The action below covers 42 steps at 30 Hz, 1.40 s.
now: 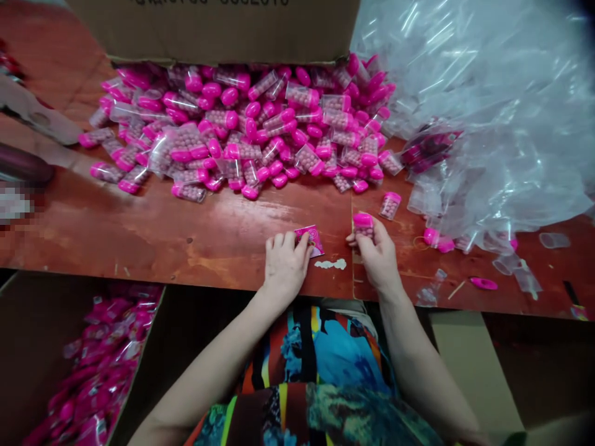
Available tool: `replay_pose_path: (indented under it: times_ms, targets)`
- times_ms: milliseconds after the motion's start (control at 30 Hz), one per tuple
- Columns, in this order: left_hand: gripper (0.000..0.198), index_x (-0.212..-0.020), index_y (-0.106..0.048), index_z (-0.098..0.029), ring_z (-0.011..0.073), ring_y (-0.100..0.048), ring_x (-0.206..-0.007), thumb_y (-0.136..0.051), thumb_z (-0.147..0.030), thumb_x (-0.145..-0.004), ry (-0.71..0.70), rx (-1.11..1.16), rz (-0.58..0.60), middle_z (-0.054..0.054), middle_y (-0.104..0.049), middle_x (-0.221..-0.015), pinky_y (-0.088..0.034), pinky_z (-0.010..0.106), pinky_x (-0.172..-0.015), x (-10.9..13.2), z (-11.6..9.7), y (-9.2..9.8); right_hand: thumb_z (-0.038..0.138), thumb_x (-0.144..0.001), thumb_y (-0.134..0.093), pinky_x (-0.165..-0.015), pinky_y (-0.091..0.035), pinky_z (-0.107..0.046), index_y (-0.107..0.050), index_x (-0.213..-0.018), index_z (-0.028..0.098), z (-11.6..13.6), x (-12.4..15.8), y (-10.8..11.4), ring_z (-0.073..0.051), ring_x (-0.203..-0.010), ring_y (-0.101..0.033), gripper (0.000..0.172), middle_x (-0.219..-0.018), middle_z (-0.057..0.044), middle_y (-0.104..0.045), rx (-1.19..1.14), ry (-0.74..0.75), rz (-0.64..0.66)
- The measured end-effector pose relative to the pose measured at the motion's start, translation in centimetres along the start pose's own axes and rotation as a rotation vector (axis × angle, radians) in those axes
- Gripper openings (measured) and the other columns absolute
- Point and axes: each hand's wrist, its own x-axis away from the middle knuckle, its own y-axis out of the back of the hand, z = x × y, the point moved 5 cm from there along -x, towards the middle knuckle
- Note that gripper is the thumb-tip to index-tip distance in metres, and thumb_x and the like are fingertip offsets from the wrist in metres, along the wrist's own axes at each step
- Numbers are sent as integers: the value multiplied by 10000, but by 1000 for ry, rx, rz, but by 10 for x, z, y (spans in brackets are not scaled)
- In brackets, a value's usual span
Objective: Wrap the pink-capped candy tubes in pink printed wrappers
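My left hand [284, 263] rests low over the table with its thumb and fingertips closed on a small pink printed packet [317, 243]. The packet's right part shows; the rest is under the fingers. My right hand [381, 251] grips a small clear jar [363, 227] with a pink cap and pink beads inside, cap upward. Just beyond it a similar jar [389, 205] stands by itself on the table. Past both hands spreads a large heap of such capped jars [274, 136].
A cardboard box [227, 31] stands behind the heap. Clear plastic bags [502, 111] cover the right side of the red-brown table [223, 229]. An open carton [149, 347] of pink packets is below at left. A loose pink cap [483, 283] lies near the front edge.
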Motion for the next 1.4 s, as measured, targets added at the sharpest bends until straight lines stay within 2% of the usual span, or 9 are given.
replay_pose_path:
  times_ms: [167,300,433,600,800,933,1033,1167,1400]
  targets:
    - [303,-1136,-762,-274,275,-512,-909,-495,-345,-1009,21,35,-53,109,-607,-920,-388,428,-787,3,3,-2,330,-875,-623,-532,-464,-239,-505,-1135,233,4,30,-21,-109,-587,-570,302,-874,9,-665,-616,-276,89]
    - [256,-989,-800,-265,252,-504,-891,-551,-324,-993,50,169,-161,89,-595,-877,-370,405,-785,4,2,7,342,-792,-767,-517,-465,-212,-528,-1102,250,12,34,-34,-96,-597,-554,402,-817,55,-623,-610,-290,13]
    - [228,-1076,-787,-274,236,-528,-922,-579,-291,-986,68,306,-263,79,-634,-945,-366,390,-804,3,-1,20,352,-730,-830,-663,-565,-271,-545,-1077,251,24,28,-49,-138,-768,-635,460,-914,26,-646,-641,-267,92]
    - [215,-1098,-783,-277,220,-550,-924,-607,-288,-976,100,395,-319,63,-655,-960,-371,379,-816,2,4,31,331,-751,-814,-731,-553,-280,-573,-1040,249,34,20,-42,-124,-795,-621,385,-952,25,-627,-581,-183,-6]
    - [197,-1085,-786,-283,210,-559,-895,-640,-274,-954,129,530,-259,37,-665,-889,-372,377,-830,3,7,29,314,-766,-794,-701,-538,-272,-578,-999,238,36,18,-39,-129,-771,-608,327,-887,25,-633,-552,-152,50]
    - [353,-1233,-696,-219,174,-579,-798,-696,-356,-907,370,838,-211,36,-684,-899,-426,327,-770,7,13,25,299,-772,-796,-669,-524,-258,-587,-1002,238,32,18,-35,-112,-710,-579,316,-856,38,-623,-571,-169,-48]
    - [378,-1052,-712,-161,119,-503,-571,-695,-493,-873,626,1227,-14,13,-637,-720,-386,258,-557,10,14,13,292,-764,-813,-634,-513,-241,-587,-1015,242,29,19,-35,-95,-660,-563,342,-859,46,-635,-650,-193,-35]
    - [361,-797,-688,-146,80,-385,-458,-779,-494,-770,776,1674,277,-31,-507,-539,-231,213,-423,8,2,2,308,-768,-820,-560,-495,-221,-596,-1041,244,28,22,-40,-92,-624,-561,359,-848,48,-650,-707,-225,78]
    - [351,-692,-701,-102,53,-397,-489,-907,-371,-600,875,1834,171,-19,-525,-548,-227,186,-429,7,1,-7,321,-714,-848,-531,-495,-225,-588,-1051,235,25,24,-51,-103,-601,-579,435,-786,52,-652,-737,-303,64]
